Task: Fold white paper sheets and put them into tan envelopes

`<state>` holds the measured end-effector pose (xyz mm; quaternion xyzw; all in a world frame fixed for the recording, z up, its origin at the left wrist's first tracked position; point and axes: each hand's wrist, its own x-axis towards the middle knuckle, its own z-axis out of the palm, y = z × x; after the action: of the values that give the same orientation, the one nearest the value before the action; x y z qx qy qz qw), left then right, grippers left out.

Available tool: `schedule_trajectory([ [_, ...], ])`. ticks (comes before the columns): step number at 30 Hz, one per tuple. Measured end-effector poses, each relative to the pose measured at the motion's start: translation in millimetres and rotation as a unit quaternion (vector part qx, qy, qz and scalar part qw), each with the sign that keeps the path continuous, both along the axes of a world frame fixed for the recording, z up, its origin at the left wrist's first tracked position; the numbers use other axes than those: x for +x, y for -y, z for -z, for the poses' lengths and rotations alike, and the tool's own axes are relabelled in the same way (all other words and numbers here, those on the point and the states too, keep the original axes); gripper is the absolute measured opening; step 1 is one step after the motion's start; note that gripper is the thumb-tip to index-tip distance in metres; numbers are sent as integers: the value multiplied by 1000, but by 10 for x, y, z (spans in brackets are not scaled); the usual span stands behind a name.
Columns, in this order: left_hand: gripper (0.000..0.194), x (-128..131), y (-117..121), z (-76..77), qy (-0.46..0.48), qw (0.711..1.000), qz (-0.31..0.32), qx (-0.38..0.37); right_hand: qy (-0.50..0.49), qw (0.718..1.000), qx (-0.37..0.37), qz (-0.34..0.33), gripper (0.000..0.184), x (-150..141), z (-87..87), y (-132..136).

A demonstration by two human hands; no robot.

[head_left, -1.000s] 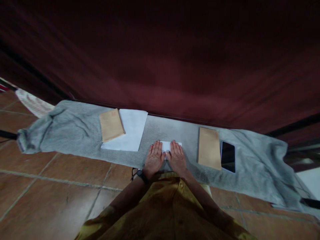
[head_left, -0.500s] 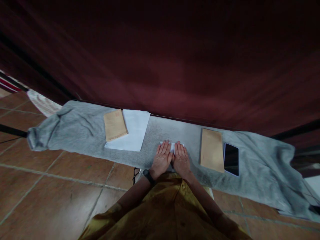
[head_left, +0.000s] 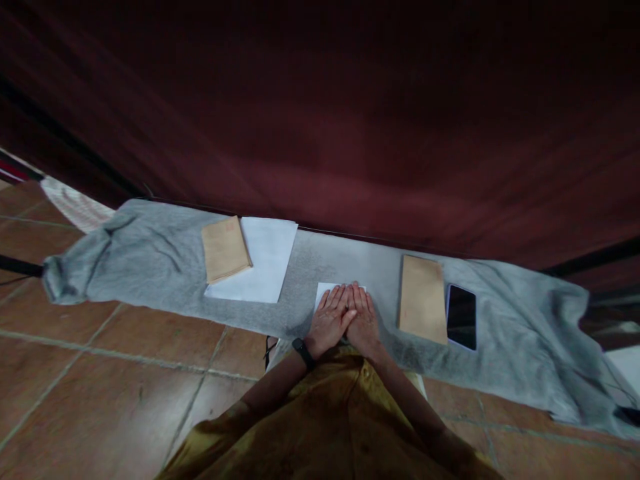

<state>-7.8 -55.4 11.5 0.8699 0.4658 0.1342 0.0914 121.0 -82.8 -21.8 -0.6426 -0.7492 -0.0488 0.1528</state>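
Apparently, both flattened hands (head_left: pixel 345 320) press white paper (head_left: pixel 322 291) on grey cloth (head_left: pixel 340 257) above tiles (head_left: pixel 150 340).

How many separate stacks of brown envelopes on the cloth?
2. Left stack lies partly on the white paper; right stack lies beside the phone. Envelopes inside each stack are hidden, so I can't count those.
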Motion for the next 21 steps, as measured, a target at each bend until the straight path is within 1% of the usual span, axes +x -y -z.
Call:
schedule_trajectory([
  [6, 58, -188, -91, 64, -35, 998, -45, 23, -25, 1000, 2, 13, 60, -14, -32, -33],
  [10, 58, -270, -99, 85, -57, 997, -53, 28, -32, 999, 14, 15, 58, -16, -49, -28],
  [16, 64, -258, -80, 71, -62, 996, -57, 22, -24, 1000, 10, 8, 53, 87, -63, -1],
  [21, 65, -239, -71, 43, -48, 997, -57, 18, -17, 1000, 15, 20, 53, 211, -53, 29],
])
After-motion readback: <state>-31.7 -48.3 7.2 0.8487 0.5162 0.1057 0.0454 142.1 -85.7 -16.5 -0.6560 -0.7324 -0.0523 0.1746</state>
